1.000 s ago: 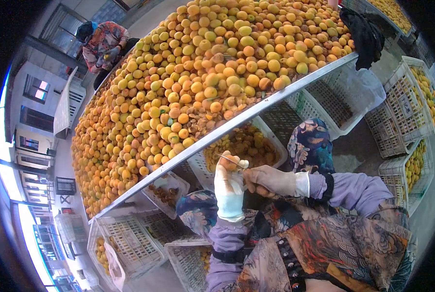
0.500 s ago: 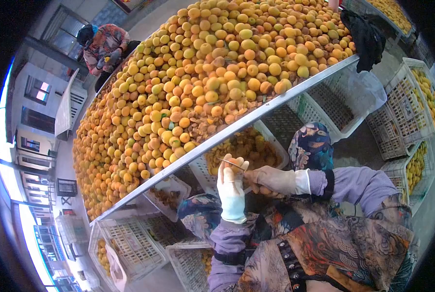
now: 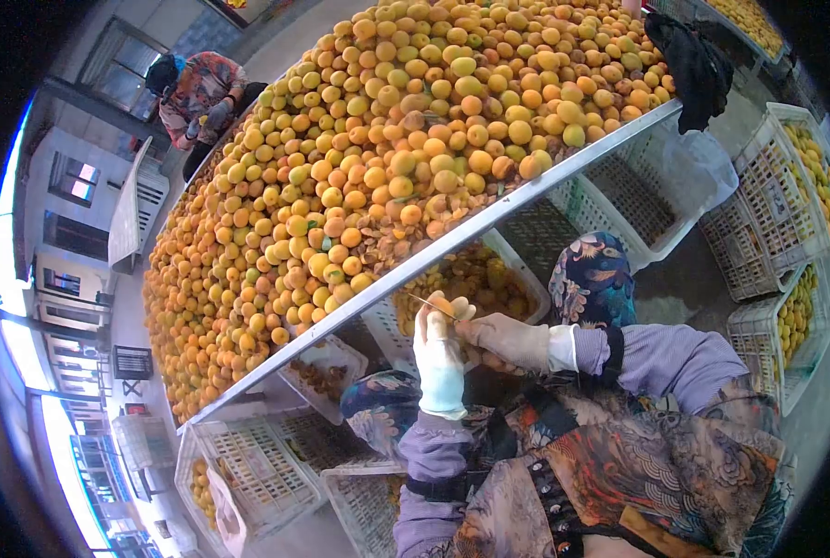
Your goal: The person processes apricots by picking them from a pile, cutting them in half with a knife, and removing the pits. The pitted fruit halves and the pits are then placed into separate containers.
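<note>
White-gloved, my left hand [image 3: 440, 361] is closed around an apricot [image 3: 444, 305] just below the table's metal edge. My right hand [image 3: 510, 340], in a stained pale glove, grips what looks like a small knife. Its thin blade [image 3: 427, 302] lies across the apricot, pointing up and left. The knife's handle is hidden inside my fingers. Beyond both hands a white crate [image 3: 533, 279] holds halved and cut apricots. A large heap of apricots [image 3: 341, 205] covers the sloping table, with torn brownish pieces lying near its edge.
The table's metal rim [image 3: 452, 238] runs diagonally in front of my hands. Plastic crates [image 3: 257, 470] stand at lower left, and stacked crates [image 3: 768, 219] with apricots at right. A black cloth [image 3: 692, 70] hangs over the far corner. Another person [image 3: 203, 98] sits across the table.
The knife blade has shifted slightly up and left over the apricot, and my right hand with it. The view has tilted a little. The other person's hands have moved.
</note>
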`<state>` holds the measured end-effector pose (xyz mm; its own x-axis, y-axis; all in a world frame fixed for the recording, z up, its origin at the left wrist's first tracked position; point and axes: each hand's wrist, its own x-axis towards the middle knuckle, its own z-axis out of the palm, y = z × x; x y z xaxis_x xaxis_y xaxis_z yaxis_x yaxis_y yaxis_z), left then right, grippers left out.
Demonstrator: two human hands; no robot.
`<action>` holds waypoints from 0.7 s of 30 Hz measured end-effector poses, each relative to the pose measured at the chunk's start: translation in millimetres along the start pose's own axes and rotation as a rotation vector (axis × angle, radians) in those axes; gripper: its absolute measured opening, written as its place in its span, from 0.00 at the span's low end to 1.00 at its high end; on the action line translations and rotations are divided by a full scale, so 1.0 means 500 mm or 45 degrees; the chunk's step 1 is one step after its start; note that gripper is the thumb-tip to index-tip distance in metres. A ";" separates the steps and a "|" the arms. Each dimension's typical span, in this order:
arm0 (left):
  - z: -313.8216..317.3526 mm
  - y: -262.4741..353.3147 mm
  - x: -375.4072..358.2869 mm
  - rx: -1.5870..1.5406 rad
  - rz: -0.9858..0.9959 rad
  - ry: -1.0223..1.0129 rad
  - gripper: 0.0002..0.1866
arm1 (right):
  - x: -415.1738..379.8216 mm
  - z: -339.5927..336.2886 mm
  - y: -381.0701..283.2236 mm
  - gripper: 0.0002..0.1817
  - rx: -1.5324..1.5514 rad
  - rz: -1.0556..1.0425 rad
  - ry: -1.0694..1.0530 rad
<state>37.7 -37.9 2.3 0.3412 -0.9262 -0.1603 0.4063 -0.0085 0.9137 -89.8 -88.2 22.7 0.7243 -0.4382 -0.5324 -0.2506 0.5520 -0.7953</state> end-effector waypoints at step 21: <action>-0.010 -0.037 0.029 -0.087 -0.070 0.079 0.18 | 0.069 -0.023 0.123 0.24 -0.009 -0.197 0.112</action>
<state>39.2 -49.2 -18.8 0.3679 -0.8998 -0.2345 0.4821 -0.0311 0.8756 -87.3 -77.5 -47.8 0.6957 -0.5782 -0.4264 -0.1454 0.4680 -0.8717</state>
